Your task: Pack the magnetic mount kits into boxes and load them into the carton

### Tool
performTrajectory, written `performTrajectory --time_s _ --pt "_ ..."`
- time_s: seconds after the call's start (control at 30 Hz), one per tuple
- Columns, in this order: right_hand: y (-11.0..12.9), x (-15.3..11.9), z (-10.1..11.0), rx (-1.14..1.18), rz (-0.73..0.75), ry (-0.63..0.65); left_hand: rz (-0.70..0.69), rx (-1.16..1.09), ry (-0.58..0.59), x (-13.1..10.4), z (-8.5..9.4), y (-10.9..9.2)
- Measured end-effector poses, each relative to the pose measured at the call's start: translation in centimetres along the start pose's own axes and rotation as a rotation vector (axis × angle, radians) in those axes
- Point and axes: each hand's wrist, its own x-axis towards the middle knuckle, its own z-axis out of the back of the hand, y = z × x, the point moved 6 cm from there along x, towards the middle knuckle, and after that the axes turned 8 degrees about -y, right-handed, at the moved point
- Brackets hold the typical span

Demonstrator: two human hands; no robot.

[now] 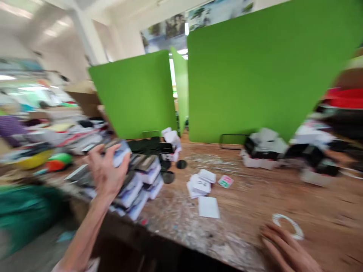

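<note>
My left hand [106, 170] is over the stacked small boxes at the left, its thumb and fingers spread around a white and grey box [121, 152] at the top of the pile. Below and beside it, more boxes [132, 189] with dark tops and white sides stand in rows near the table edge. Flat on the wood at the lower right lies my right hand [286, 247], fingers stretched out and holding nothing. A white ring [296, 228] lies right beside its fingertips.
White paper sheets [200, 184], a single sheet [208, 207] and a pink-green card [225, 181] lie mid-table. Black discs [168, 177] are near the boxes. Green panels [255, 75] stand behind, with black and white boxes [262, 151] before them. A green sack [28, 215] is left.
</note>
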Motion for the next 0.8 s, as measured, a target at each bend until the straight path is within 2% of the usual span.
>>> performTrajectory --time_s 0.03,0.1,0.13,0.17,0.2,0.27,0.3,0.37,0.43,0.5,0.57,0.63,0.73,0.8 --pt "0.2 1.5 0.7 -0.028 0.018 0.010 -0.049 -0.100 -0.015 -1.6 0.3 -1.9" --pt "-0.7 5.7 1.3 -0.069 -0.059 0.048 -0.124 -0.376 0.126 -6.4 -0.4 -5.8" --pt "-1.4 8.1 1.3 -0.085 -0.094 0.074 -0.164 -0.529 0.258 -9.4 -1.1 -7.8" --pt "-2.3 10.6 1.4 -0.136 -0.140 0.058 -0.225 -0.610 0.457 -12.8 -2.4 -9.9" --pt "-3.3 13.0 1.4 -0.179 -0.166 0.032 -0.295 -0.630 0.590 -16.1 -3.4 -11.8" --pt "-5.2 17.1 0.9 -0.253 -0.204 -0.006 -0.474 -0.607 0.662 -20.9 -5.3 -14.7" --pt "-6.0 18.8 0.4 -0.281 -0.212 -0.011 -0.553 -0.579 0.673 -22.3 -6.4 -15.7" --pt "-7.4 21.3 -0.7 -0.329 -0.227 0.010 -0.646 -0.525 0.707 -23.3 -8.7 -16.8" --pt "-8.2 22.8 -1.4 -0.387 -0.257 0.049 -0.640 -0.485 0.773 -22.4 -10.8 -16.9" --pt "-8.4 23.4 -1.3 -0.463 -0.297 0.076 -0.582 -0.466 0.807 -20.8 -11.8 -16.7" --pt "-7.6 23.0 -0.4 -0.536 -0.305 0.099 -0.489 -0.473 0.808 -19.5 -11.3 -16.4" --pt "-5.6 21.6 0.6 -0.579 -0.271 0.128 -0.363 -0.516 0.830 -19.3 -9.7 -16.2" --pt "-1.4 17.4 2.0 -0.664 -0.202 0.202 -0.209 -0.648 0.935 -20.5 -7.1 -16.6" --pt "1.5 13.9 2.5 -0.775 -0.136 0.267 -0.167 -0.688 0.999 -21.0 -6.4 -17.1"
